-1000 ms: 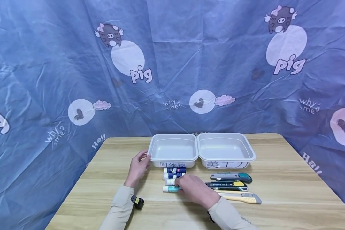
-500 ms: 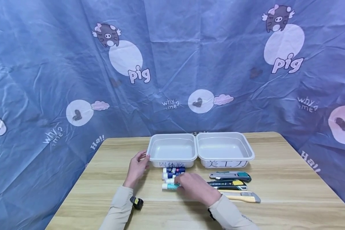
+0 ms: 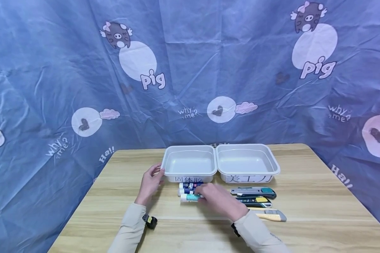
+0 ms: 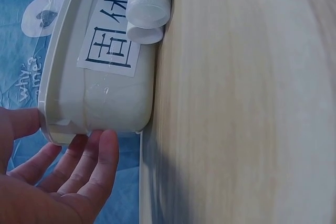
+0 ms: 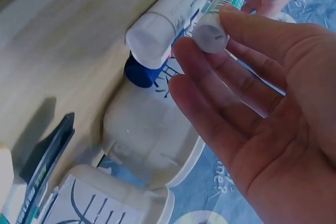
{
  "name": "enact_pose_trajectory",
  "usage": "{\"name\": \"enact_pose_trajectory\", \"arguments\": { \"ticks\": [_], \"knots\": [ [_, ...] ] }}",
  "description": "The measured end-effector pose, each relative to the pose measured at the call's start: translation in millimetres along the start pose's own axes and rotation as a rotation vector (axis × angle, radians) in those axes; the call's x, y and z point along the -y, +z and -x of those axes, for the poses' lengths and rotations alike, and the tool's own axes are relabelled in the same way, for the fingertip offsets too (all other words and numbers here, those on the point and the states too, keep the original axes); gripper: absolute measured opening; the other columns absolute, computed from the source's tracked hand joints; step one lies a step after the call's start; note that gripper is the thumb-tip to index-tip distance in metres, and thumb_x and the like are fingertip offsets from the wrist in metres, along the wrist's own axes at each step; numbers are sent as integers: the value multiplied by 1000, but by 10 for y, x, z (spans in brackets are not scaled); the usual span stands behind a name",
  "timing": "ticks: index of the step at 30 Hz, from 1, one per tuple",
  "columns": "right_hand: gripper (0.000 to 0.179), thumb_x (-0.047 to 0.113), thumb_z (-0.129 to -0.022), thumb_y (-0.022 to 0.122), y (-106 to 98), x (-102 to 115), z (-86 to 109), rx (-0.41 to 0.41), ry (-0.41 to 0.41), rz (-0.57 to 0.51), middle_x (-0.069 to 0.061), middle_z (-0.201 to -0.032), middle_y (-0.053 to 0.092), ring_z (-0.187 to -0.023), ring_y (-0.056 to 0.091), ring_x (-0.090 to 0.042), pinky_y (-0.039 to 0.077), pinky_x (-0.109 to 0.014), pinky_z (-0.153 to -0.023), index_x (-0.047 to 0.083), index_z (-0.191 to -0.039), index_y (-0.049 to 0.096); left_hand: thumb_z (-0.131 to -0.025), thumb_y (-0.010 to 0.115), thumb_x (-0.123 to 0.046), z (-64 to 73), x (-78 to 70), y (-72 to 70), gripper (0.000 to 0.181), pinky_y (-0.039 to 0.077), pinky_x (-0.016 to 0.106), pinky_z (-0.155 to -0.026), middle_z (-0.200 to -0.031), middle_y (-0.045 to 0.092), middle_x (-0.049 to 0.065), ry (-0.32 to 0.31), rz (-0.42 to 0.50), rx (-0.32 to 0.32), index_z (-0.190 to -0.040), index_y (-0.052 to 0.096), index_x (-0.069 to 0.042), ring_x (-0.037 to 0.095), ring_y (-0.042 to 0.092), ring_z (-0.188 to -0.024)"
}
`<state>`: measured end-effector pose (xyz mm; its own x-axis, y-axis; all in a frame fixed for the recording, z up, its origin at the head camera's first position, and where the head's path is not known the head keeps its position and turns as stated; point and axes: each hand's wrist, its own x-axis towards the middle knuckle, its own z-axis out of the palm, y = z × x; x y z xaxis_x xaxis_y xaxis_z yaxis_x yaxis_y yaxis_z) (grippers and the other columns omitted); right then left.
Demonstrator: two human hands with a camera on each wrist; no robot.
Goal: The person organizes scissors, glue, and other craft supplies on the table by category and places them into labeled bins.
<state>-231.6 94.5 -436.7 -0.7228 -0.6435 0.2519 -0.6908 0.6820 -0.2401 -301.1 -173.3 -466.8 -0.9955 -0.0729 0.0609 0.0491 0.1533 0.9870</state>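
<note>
My right hand point(image 3: 220, 201) pinches a green and white glue stick point(image 3: 191, 198) between thumb and fingertips. In the right wrist view this glue stick point(image 5: 220, 17) is raised beside a larger white glue stick point(image 5: 163, 22), which lies on the table. Blue glue sticks point(image 3: 190, 185) with white caps lie against the left white plastic box point(image 3: 190, 174), partly behind my right fingers. My left hand point(image 3: 150, 184) holds that box's left front corner, with the thumb point(image 4: 23, 123) at the rim and the other fingers point(image 4: 107, 153) touching the wall below.
A second white box point(image 3: 248, 173) stands right beside the first; both carry printed labels in Chinese characters. Three utility knives lie in front of it: a teal one point(image 3: 267, 191), a black and yellow one point(image 3: 256, 201) and a pale yellow one point(image 3: 270, 214). A blue curtain point(image 3: 190, 70) hangs behind the table.
My right hand has taken the green glue stick from the front of the row and raised it towards the box, over the other sticks. The left hand stays at the box corner.
</note>
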Motion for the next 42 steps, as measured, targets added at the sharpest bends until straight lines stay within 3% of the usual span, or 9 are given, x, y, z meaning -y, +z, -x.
{"name": "enact_pose_trajectory", "arguments": {
  "ticks": [14,20,26,33,42],
  "knots": [
    [20,10,-88,79,-93,-82,33,-65,34,-16,2,-104,76,-86,71,-12,59,-26,-72,13,-108,76,-102,62,-10,9,6,10,42,62,42,-78,-131,62,30,8,-3,-13,-141,55,4,19,70,-97],
    [18,8,-88,79,-133,-134,53,-110,43,-18,3,-104,77,-88,72,-12,59,-27,-74,15,-104,76,-103,60,-10,16,-20,11,42,62,40,-78,-130,62,31,-6,-2,-3,-142,54,5,32,70,-103],
    [16,10,-90,78,-193,-186,52,-122,65,-25,3,-101,76,-86,70,-10,58,-29,-73,15,-105,76,-104,57,-5,18,-55,23,41,61,49,-82,-129,61,34,-17,-11,-2,-142,52,10,44,67,-108],
    [19,8,-89,79,-269,-253,70,-148,102,-36,2,-100,75,-82,68,-10,57,-28,-71,14,-107,76,-104,60,-10,10,5,28,42,61,40,-79,-129,63,29,-13,-5,-22,-142,54,4,33,70,-103],
    [17,9,-89,78,-349,-354,99,-187,140,-63,2,-101,75,-83,69,-9,59,-26,-73,13,-105,76,-104,60,-12,-9,29,22,41,62,37,-77,-128,64,27,-8,-10,-26,-142,56,2,31,70,-102]
  ]
}}
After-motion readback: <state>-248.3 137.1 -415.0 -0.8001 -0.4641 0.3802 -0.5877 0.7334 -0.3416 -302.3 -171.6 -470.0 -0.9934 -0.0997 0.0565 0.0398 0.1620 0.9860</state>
